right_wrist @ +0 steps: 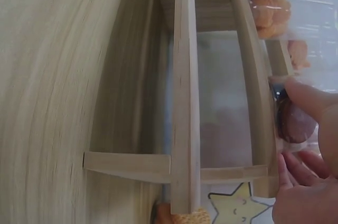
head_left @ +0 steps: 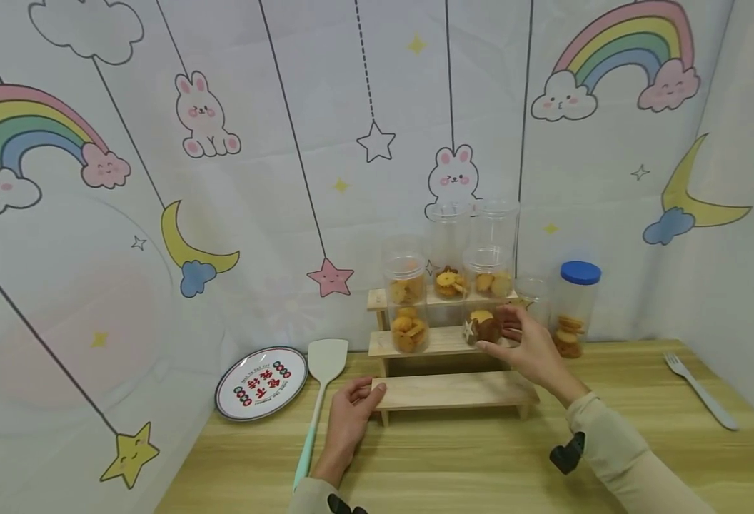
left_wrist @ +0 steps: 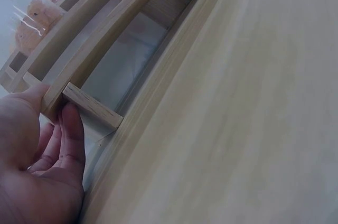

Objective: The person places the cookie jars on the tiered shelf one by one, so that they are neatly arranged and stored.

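Note:
A three-step wooden rack (head_left: 454,391) stands on the table. My left hand (head_left: 351,408) grips the left end of its lowest step; in the left wrist view the thumb lies above the plank (left_wrist: 87,71) and fingers curl beneath. On the middle step, my right hand (head_left: 528,350) holds a clear jar of dark and pale cookies (head_left: 482,327) low down, thumb in front and fingers at the side. The right wrist view shows dark cookies (right_wrist: 296,121) by that thumb. Left on the same step is a clear jar of yellow cookies (head_left: 409,328).
On the top step stand clear jars of cookies (head_left: 449,280). A blue-lidded cookie jar (head_left: 570,314) and a clear container (head_left: 534,293) are right of the rack. To the left lie a plate (head_left: 230,391) and a spatula (head_left: 328,360); at far right, a fork (head_left: 701,391).

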### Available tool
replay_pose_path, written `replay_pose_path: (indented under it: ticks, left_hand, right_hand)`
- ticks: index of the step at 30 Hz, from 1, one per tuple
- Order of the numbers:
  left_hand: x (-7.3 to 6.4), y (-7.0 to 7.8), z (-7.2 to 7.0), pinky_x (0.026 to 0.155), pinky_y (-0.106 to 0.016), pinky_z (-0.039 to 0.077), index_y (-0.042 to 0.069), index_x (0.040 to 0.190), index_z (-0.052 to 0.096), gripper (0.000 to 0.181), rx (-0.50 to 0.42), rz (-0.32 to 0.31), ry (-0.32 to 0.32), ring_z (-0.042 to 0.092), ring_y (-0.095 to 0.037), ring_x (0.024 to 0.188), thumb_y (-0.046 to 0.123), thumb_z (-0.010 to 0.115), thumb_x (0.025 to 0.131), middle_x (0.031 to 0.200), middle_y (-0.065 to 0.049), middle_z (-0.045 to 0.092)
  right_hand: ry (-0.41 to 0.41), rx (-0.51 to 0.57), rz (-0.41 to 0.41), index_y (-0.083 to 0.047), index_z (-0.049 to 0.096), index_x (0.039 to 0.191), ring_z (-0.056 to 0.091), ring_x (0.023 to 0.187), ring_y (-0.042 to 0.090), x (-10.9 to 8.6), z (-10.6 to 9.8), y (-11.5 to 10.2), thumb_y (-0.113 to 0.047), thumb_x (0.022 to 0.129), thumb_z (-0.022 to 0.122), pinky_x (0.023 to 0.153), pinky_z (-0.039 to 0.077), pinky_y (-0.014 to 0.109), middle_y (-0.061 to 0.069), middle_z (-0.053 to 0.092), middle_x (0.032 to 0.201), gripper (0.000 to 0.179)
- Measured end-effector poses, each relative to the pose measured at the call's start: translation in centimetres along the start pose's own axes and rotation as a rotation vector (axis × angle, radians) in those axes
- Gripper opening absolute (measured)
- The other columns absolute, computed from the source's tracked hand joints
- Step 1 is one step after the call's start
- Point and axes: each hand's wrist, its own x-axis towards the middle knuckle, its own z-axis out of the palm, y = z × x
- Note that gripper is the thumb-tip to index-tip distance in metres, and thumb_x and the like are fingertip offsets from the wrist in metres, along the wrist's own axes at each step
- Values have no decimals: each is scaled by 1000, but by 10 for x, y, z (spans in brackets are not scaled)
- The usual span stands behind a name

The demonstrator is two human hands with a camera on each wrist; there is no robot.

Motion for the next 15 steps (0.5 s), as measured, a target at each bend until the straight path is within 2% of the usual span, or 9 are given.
replay_pose_path:
  ticks: [7, 9, 11, 13, 15]
  left_hand:
    - [-1, -1, 1, 73, -25, 64, -8, 138, 64, 53, -28, -6, -8, 68, -10, 89, 25, 81, 100, 109, -17, 77]
    - [-1, -1, 1, 73, -25, 64, -9, 138, 64, 53, -30, -2, -11, 68, -10, 89, 25, 81, 101, 110, -18, 77]
    - [0, -1, 1, 73, -25, 64, -9, 138, 65, 52, -28, 1, -12, 68, -10, 88, 25, 81, 101, 110, -18, 77]
    - [0, 0, 0, 73, -25, 65, -8, 137, 65, 52, -25, 4, -12, 69, -10, 88, 25, 81, 101, 110, -19, 77]
    - [0, 1, 0, 73, -24, 64, -8, 137, 65, 52, -26, 2, -10, 69, -10, 88, 25, 81, 100, 109, -18, 76]
  right_hand:
    - [7, 47, 16, -7, 46, 158, 60, 139, 43, -7, -11, 3, -41, 97, 84, 114, 54, 56, 22, 58, 151, 79]
    - [47, 44, -7, -7, 48, 157, 63, 135, 38, -10, -16, 7, -37, 100, 81, 111, 58, 47, 21, 60, 148, 73]
    - [104, 49, -42, -5, 51, 155, 66, 129, 30, -13, -21, 13, -31, 103, 78, 105, 61, 34, 21, 63, 144, 65]
    - [165, 62, -66, -3, 55, 152, 70, 119, 17, -16, -26, 18, -26, 104, 77, 96, 60, 18, 17, 67, 138, 57]
    - [221, 74, -76, -3, 58, 149, 69, 112, 5, -18, -31, 22, -24, 105, 75, 91, 56, 9, 9, 68, 133, 51]
